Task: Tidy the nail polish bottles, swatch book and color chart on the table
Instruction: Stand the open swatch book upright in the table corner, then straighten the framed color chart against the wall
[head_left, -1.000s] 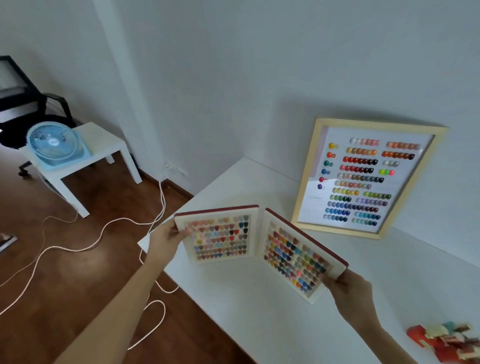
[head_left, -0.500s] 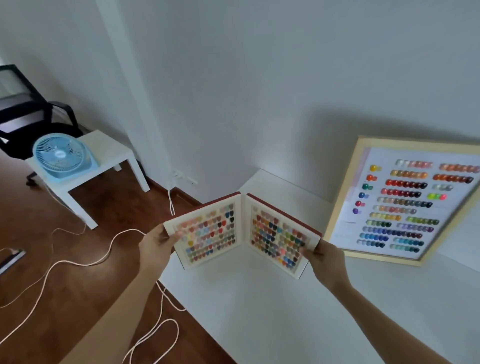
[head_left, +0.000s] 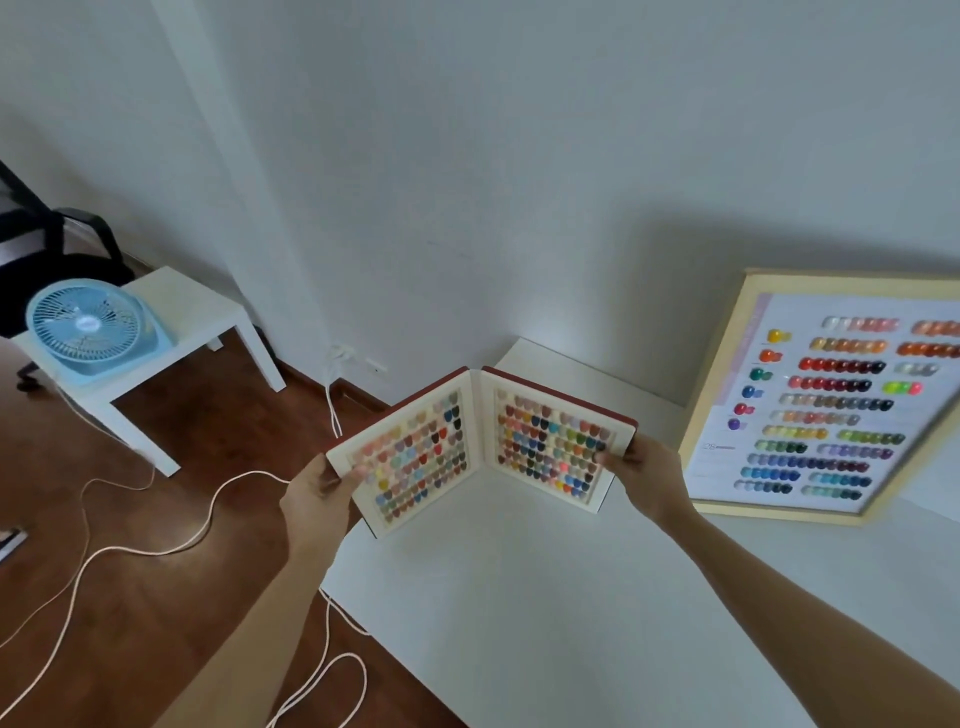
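Swatch book (head_left: 480, 447) is held open in a V above the near-left corner of the white table (head_left: 519, 597), w/ spine upright and both pages of colour tips facing the camera. Head view, the only one given: left hand (head_left: 317, 493) is pinched on the outer edge of the left cover, thumb laid on the page; right hand (head_left: 647, 475) is pinched on the outer edge of the right cover, thumb likewise on the page. Compared w/ a second ago, the covers have been folded inward from near flat to a clear angle, and the book has been carried left, away from the framed color chart (head_left: 831, 410), which leans vs. the wall at right. Polish bottles, seen at lower right a second ago, are now out of frame. Closing is judged to be under way; the book is prob. to be shut, then set down. Chart and bottles appear not yet dealt with. Beyond the table, a blue fan (head_left: 91, 327) is seen on a small side table (head_left: 197, 317), w/ a cable (head_left: 156, 545) trailing across the wood floor.
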